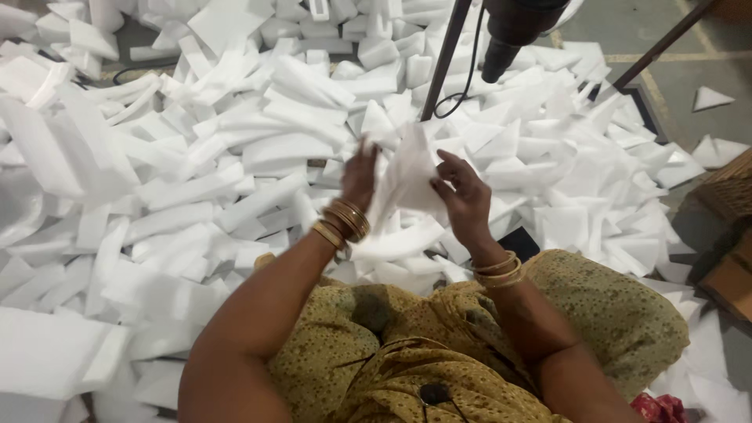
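1. A white foam sheet (407, 176) is held up at the centre of the view, pinched by the left hand (360, 176) at 9 o'clock and the right hand (464, 196) at 3 o'clock.
2. Both grips are closed on the sheet.
3. A tear is likely if the thin sheet is pulled unevenly.
4. The sheet could be lost in the foam pile (196, 164) on the floor (674, 70) if it is dropped.

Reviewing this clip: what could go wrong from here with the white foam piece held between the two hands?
The thin foam piece is pinched between the left hand and the right hand; it might tear or snap. If dropped, it could get lost in the white foam pile. The hanging black cable is close and could snag.
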